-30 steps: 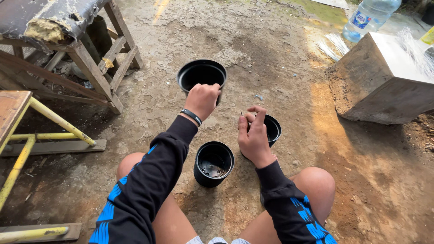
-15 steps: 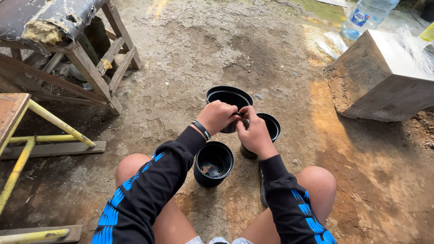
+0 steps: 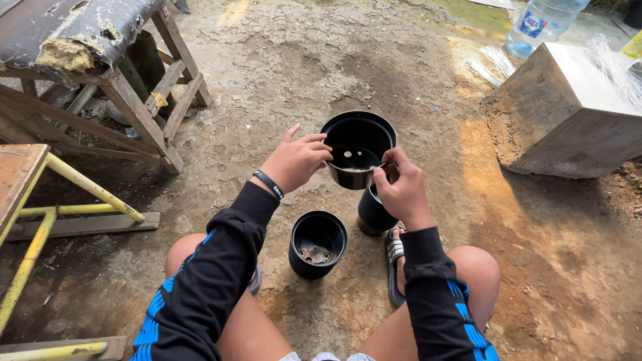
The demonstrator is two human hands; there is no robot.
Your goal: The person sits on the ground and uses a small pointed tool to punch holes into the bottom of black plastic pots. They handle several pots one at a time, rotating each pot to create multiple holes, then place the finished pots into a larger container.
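Head camera view, looking down at a person seated low over a bare dirt floor [image 3: 281, 87], knees spread, black sleeves with blue stripes. Both hands now hold one large black plastic pot [image 3: 358, 148] lifted off the ground in front of them. A second ago this pot stood on the floor farther away with only the left hand on its rim; half a second ago it was being drawn in. It has now come up and back, and hangs tilted toward the camera so its inside shows: drainage holes and a little pale debris at the bottom.

Left hand [image 3: 294, 160] grips the near-left rim, fingers [image 3: 314, 150] curled and clamped on the edge, index finger raised. Right hand [image 3: 401, 190] pinches the near-right rim, fingers closed on it.

Directly beneath the right hand, a smaller black pot [image 3: 373, 212] stands on the floor, partly hidden, the lifted pot just above it. A third black pot [image 3: 317, 243] stands upright between the knees, holes and grit visible inside.

Judging by this, the large pot has moved from standing apart to being held over the small ones.

Around: a worn wooden bench [image 3: 134, 100] upper left, yellow metal legs [image 3: 40, 220] left, a concrete block [image 3: 568, 113] upper right with a clear water bottle [image 3: 542, 23] behind it.
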